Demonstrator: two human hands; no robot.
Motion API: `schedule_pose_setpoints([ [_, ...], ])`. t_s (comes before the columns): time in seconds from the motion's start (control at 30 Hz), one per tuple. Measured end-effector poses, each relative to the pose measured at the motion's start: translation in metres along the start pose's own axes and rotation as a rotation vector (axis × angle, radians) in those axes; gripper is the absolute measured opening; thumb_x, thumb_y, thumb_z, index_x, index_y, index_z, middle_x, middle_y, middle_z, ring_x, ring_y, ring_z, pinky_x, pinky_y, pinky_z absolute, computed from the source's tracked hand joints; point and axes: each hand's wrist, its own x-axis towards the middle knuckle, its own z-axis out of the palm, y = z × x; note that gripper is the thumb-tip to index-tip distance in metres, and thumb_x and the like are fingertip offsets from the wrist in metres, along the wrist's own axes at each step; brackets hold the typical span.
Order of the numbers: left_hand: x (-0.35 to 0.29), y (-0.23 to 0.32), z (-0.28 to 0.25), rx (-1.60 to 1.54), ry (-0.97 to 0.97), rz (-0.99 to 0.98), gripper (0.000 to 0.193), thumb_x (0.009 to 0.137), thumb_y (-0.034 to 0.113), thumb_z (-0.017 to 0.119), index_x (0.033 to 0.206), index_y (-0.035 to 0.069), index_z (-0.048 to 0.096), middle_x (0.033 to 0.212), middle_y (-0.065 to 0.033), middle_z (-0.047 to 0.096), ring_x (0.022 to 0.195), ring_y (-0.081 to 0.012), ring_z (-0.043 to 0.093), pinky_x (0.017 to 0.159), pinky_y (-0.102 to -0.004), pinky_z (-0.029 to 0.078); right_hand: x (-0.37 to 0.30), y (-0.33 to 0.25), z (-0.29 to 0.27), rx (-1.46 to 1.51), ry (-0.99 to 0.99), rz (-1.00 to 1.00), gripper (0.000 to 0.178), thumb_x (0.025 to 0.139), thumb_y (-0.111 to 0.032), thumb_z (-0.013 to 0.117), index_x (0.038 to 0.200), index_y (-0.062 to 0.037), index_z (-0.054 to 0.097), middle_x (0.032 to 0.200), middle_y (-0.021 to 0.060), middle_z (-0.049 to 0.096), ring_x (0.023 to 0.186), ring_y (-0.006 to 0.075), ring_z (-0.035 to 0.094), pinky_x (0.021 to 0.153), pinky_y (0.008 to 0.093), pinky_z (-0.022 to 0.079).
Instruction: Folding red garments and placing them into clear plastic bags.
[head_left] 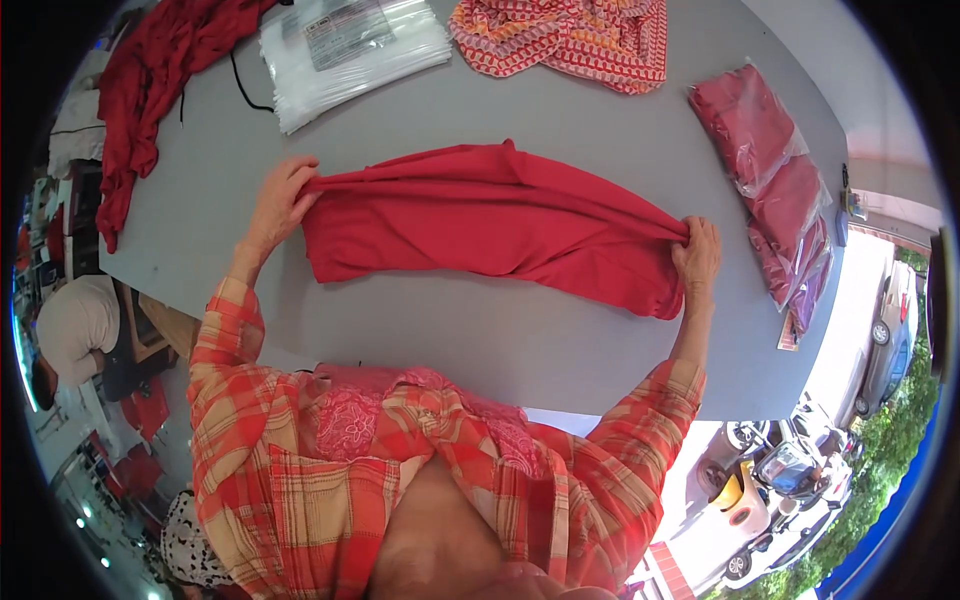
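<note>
A folded red garment [480,225] stretches across the grey table in front of me, its top edge creased and slightly raised. At its left end, my left hand [285,198] pinches the upper corner between thumb and fingers. My right hand [699,252] grips the upper corner at the other end, fingers closed round the cloth. The garment hangs taut between both hands, and its lower part rests on the table.
Beyond the garment lie a stack of clear plastic bags [350,55] and a patterned red-orange cloth [565,40]. Loose red fabric [160,90] drapes over the table's left side. Bagged red garments [765,180] line the right. Another person [80,325] is bent over at far left.
</note>
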Motion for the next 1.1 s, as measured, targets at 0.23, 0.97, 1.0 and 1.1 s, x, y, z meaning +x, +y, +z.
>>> schedule_pose_setpoints([
  [0.23,-0.087,0.019,-0.057,-0.333,0.001,-0.354,0.022,0.073,0.0,0.058,0.095,0.004,0.055,0.101,-0.0105,0.058,0.098,-0.0277,0.055,0.087,-0.0337,0.041,-0.03,-0.032,-0.05,0.122,0.038,0.148,0.028,0.061,-0.002,0.053,0.087,-0.0122,0.055,0.077,0.0079,0.058,0.079,0.028,0.056,0.072,0.0358,0.043],
  [0.97,-0.091,-0.046,0.0,-0.693,0.223,-0.811,0.062,0.077,0.031,0.067,0.125,0.001,0.04,0.109,-0.0135,0.052,0.097,-0.02,0.052,0.085,-0.0302,0.042,-0.053,-0.05,0.028,1.499,-0.347,0.541,0.066,0.069,-0.021,0.069,0.126,-0.0022,0.042,0.117,0.0134,0.052,0.109,0.0203,0.047,0.098,0.0313,0.031],
  [1.0,-0.095,-0.048,-0.002,-0.734,0.182,-0.745,0.065,0.077,0.029,0.067,0.128,0.002,0.037,0.115,-0.0145,0.049,0.102,-0.0213,0.051,0.088,-0.0312,0.041,-0.051,-0.056,0.022,1.292,-0.39,0.513,0.065,0.068,-0.021,0.07,0.124,-0.001,0.043,0.114,0.0128,0.054,0.106,0.0211,0.05,0.095,0.0312,0.034],
  [1.1,-0.113,-0.063,0.001,-0.63,0.098,-0.655,0.064,0.075,0.023,0.068,0.127,0.002,0.037,0.123,-0.0175,0.044,0.109,-0.0254,0.048,0.092,-0.0335,0.039,-0.042,-0.071,0.017,0.943,-0.361,0.532,0.061,0.065,-0.019,0.07,0.118,0.0004,0.047,0.107,0.0118,0.057,0.099,0.0225,0.054,0.089,0.0314,0.039],
])
